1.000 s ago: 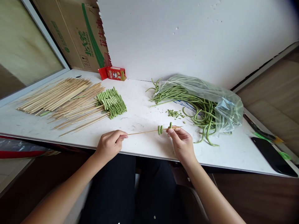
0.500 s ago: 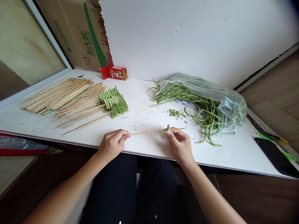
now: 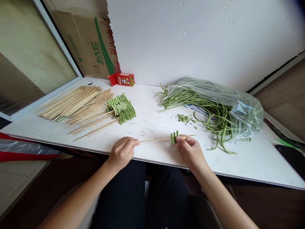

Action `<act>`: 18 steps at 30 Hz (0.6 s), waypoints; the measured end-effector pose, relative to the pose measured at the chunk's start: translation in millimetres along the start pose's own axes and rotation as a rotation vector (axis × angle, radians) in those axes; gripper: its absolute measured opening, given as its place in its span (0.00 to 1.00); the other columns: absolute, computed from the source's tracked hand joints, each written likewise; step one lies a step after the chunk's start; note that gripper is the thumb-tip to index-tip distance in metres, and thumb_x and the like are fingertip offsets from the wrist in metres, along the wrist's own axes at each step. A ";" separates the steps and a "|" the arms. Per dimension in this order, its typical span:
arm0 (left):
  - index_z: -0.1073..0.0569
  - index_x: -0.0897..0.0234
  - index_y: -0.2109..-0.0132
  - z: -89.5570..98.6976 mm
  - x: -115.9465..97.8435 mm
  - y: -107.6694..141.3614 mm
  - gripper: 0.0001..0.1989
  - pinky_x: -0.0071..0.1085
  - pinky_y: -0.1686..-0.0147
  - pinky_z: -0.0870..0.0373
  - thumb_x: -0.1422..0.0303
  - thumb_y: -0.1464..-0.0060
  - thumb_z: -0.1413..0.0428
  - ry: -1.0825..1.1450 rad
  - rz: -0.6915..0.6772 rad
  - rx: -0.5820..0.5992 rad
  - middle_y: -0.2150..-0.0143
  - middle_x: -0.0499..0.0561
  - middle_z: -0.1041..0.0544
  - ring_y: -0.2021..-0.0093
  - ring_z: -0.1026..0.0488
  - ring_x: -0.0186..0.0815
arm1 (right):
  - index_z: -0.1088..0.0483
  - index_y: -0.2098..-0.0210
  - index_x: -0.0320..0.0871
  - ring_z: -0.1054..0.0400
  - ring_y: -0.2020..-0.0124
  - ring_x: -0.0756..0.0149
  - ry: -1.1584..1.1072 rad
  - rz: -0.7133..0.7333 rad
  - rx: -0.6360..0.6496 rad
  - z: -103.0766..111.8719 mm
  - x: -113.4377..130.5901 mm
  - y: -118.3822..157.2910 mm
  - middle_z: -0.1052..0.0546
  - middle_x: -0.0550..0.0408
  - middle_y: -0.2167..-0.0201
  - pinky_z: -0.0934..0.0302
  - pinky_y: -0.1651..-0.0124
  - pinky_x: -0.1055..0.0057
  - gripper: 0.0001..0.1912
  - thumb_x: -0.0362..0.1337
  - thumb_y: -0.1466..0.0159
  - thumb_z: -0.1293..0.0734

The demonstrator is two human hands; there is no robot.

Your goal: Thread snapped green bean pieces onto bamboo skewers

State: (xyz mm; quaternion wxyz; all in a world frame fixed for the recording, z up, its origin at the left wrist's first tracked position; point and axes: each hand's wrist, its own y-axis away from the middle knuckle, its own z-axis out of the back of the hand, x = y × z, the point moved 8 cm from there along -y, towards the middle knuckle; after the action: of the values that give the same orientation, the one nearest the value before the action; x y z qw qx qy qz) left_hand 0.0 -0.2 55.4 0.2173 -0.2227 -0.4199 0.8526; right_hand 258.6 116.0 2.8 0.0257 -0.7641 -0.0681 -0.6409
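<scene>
A thin wooden skewer (image 3: 154, 140) spans the gap between my two hands above the table's front edge. My left hand (image 3: 125, 149) pinches its left end. Short green bean pieces (image 3: 173, 138) stand crosswise on the skewer near its pointed right end, and my right hand (image 3: 189, 148) is closed on them. To the left lie skewers loaded with bean pieces (image 3: 121, 108), beside a large pile of bare skewers (image 3: 71, 101). Long green beans (image 3: 214, 111) spill from a clear plastic bag (image 3: 247, 111) on the right.
Small bean scraps (image 3: 185, 118) lie beyond my right hand. A red box (image 3: 125, 79) sits at the back, near a cardboard carton (image 3: 92, 47). A black phone-like object (image 3: 290, 159) lies at the far right of the white table (image 3: 147, 111).
The view has shifted, so the scene sits further right and slightly lower. The bean pieces at my right fingers now stand upright side by side, more clearly seen. Both hands keep their hold.
</scene>
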 end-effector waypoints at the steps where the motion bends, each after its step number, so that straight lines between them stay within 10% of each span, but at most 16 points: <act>1: 0.27 0.63 0.53 0.5 -1.5 -0.6 0.15 0.34 0.63 0.19 0.86 0.36 0.49 -0.008 -0.011 -0.008 0.66 0.51 0.18 0.64 0.19 0.37 | 0.22 0.76 0.45 0.31 0.68 0.63 0.010 -0.010 0.000 0.3 -0.7 0.3 0.22 0.54 0.73 0.36 0.58 0.65 0.18 0.51 0.44 0.18; 18: 0.25 0.60 0.60 -2.8 38.9 -6.4 0.09 0.40 0.56 0.25 0.74 0.30 0.47 -0.037 0.380 0.096 0.62 0.53 0.23 0.58 0.26 0.42 | 0.17 0.53 0.44 0.27 0.63 0.59 0.337 0.037 -0.121 11.6 15.7 -1.1 0.16 0.44 0.50 0.33 0.64 0.65 0.26 0.59 0.37 0.26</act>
State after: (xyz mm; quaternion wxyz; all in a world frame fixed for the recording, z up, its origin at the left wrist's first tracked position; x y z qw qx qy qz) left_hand -28.6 26.7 51.5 0.0550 -0.2717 -0.3329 0.9013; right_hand 272.4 119.7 16.2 0.0024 -0.6471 -0.0100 -0.7623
